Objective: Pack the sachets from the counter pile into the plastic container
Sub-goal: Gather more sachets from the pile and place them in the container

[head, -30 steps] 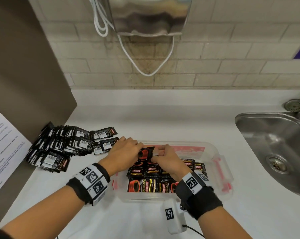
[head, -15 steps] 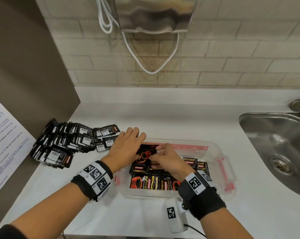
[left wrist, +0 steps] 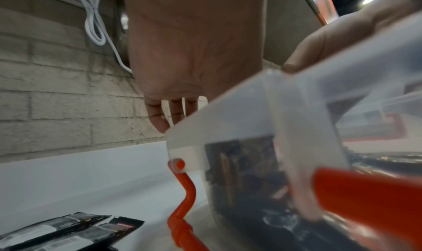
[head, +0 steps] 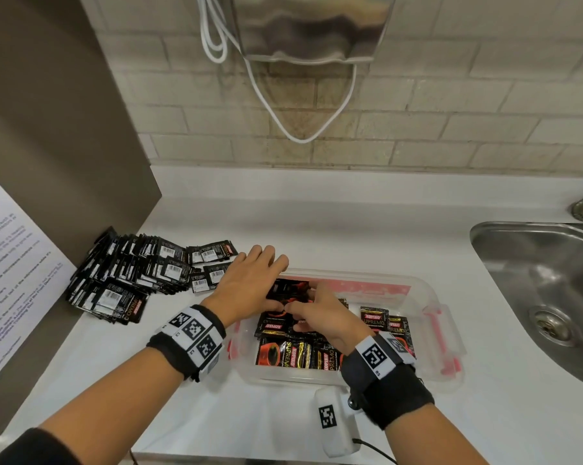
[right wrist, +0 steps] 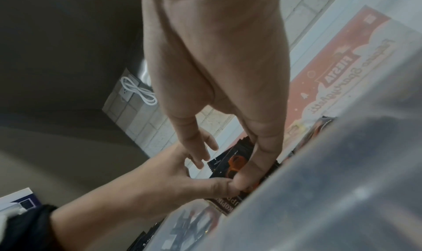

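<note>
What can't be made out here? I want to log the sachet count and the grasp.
- Sachets under both hands in the plastic container: head view, hands cover them.
- Counter pile count: overlapped, too small.
- Left hand fingertips: left wrist view, container rim hides them.
- Right hand grip: right wrist view, blurred.

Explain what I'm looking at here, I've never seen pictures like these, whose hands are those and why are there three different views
These are a person's two bare hands, with cameras strapped on. One picture comes from a camera on the head, looking down; the other two come from cameras on each wrist, looking along the fingers.

On the white counter sits a clear plastic container partly filled with black coffee sachets. A pile of sachets waits on its left, and a metal sink lies on the right.

The right hand pinches one sachet over the container. The left hand has its fingers straight, its thumb touching that same sachet.
</note>
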`<act>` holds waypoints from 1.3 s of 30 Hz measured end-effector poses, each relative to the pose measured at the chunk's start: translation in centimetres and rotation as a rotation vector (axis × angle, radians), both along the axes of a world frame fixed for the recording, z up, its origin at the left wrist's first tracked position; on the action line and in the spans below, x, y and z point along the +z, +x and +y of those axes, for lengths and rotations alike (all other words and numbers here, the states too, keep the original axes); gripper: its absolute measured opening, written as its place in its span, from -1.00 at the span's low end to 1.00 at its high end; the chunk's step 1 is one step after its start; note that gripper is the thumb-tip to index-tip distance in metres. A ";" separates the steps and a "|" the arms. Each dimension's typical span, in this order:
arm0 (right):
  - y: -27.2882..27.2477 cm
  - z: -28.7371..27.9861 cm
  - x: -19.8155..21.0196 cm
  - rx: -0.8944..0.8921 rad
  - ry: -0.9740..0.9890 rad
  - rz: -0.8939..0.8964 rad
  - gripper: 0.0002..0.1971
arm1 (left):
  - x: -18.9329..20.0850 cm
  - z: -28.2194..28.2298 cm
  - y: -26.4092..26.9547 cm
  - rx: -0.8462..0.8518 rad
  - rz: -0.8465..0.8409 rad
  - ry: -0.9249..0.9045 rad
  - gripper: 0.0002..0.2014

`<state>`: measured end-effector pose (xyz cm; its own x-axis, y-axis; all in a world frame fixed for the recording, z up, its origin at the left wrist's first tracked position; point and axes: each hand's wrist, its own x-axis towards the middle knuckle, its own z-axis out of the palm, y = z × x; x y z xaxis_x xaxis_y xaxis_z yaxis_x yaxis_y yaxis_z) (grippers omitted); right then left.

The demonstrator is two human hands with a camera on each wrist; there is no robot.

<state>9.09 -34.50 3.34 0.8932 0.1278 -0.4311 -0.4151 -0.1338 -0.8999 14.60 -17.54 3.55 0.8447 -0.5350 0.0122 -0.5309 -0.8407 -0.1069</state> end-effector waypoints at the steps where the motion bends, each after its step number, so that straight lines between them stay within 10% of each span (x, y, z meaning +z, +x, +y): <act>1: 0.0 -0.1 0.0 -0.010 0.000 -0.001 -0.60 | 0.1 0.2 0.1 -0.001 0.010 -0.014 -0.30; 21: 0.4 -0.3 -1.3 -0.068 -0.027 -0.012 -0.36 | 0.2 -0.3 -0.6 -0.103 -0.071 0.008 -0.52; 39: 0.0 -0.1 -0.8 -0.123 -0.110 -0.055 -0.61 | 1.0 -1.4 -0.5 0.019 -0.008 0.028 -0.48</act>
